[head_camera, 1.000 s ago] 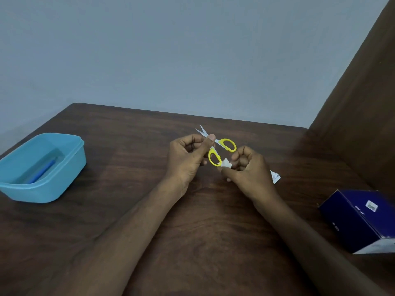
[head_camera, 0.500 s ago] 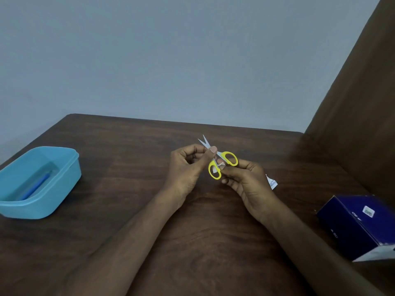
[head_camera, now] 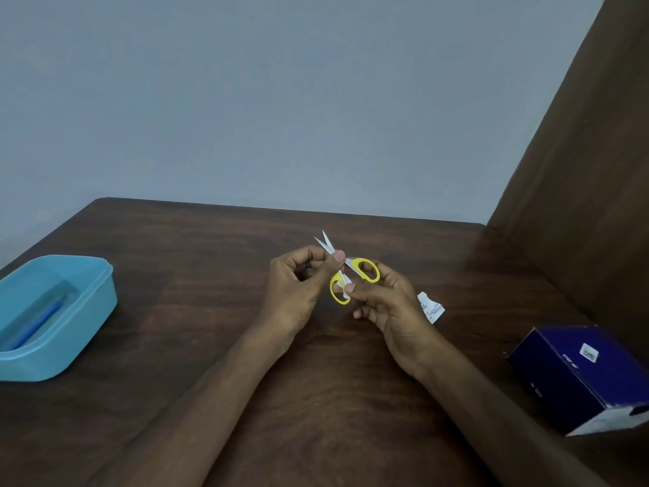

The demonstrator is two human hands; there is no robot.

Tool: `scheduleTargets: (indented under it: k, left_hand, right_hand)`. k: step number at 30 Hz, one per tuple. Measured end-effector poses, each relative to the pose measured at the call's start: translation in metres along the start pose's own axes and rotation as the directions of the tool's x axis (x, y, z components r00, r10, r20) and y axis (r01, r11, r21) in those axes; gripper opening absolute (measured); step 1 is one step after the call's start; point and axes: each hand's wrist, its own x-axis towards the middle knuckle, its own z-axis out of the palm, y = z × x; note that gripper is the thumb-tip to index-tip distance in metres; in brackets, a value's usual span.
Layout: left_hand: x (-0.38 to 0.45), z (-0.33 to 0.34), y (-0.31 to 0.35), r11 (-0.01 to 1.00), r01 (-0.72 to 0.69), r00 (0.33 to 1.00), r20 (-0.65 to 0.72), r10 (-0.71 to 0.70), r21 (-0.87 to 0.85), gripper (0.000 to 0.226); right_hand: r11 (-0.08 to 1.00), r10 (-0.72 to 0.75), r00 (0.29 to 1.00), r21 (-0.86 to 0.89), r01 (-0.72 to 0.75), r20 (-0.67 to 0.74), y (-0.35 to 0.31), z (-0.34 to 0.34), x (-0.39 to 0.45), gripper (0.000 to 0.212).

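Note:
Small scissors with yellow handles [head_camera: 367, 270] are held above the middle of the dark wooden table [head_camera: 210, 261]. Their blades point away from me and stand slightly apart. My left hand [head_camera: 298, 293] pinches them at the pivot, thumb on top. My right hand [head_camera: 389, 307] holds the yellow handle loops with curled fingers, and a small white scrap shows between its thumb and the lower loop.
A light blue plastic tub [head_camera: 87, 311] with a blue pen [head_camera: 38, 323] inside stands at the left edge. A dark blue box [head_camera: 579, 377] lies at the right. A torn white paper piece [head_camera: 431, 306] lies just right of my right hand. A brown panel [head_camera: 579, 170] rises on the right.
My right hand has moved from a white scrap under the handles onto the yellow handle loops. The view has tilted up, so everything sits lower in frame. The left hand's pinch is unchanged.

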Motion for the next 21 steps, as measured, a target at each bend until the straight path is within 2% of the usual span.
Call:
scheduleTargets:
  k: [2,6,10,15,21]
  left_hand:
    - [0.0010,0.0009,-0.0011,1.000,0.000,1.000,-0.010,0.000,-0.007,0.022]
    - [0.0002,0.0022,-0.0008,1.000,-0.030,1.000,-0.001,0.030,0.003,0.021]
    - [0.0013,0.0030,-0.0001,0.999,-0.047,0.999,-0.008,0.047,0.021,0.023]
    - [0.0037,0.0012,-0.0033,0.994,-0.075,0.997,-0.030,0.078,0.073,0.028]
    - [0.0016,-0.0013,-0.0054,0.983,-0.097,0.993,0.086,0.084,0.157,0.027]
  right_hand:
    - [1.000,0.008,1.000,-0.007,-0.008,0.004,-0.0003,-0.0010,0.0009,0.061]
    - [0.996,-0.051,0.998,-0.078,0.052,0.024,0.0005,0.0024,-0.0025,0.037]
    - [0.992,-0.091,0.995,-0.096,0.087,-0.046,0.0053,0.0044,-0.0023,0.037]
    - [0.989,-0.094,0.987,-0.124,0.079,-0.128,0.0059,-0.0001,-0.0009,0.028]
    - [0.989,-0.106,0.979,-0.120,0.085,-0.172,0.0072,-0.0010,-0.0006,0.034]
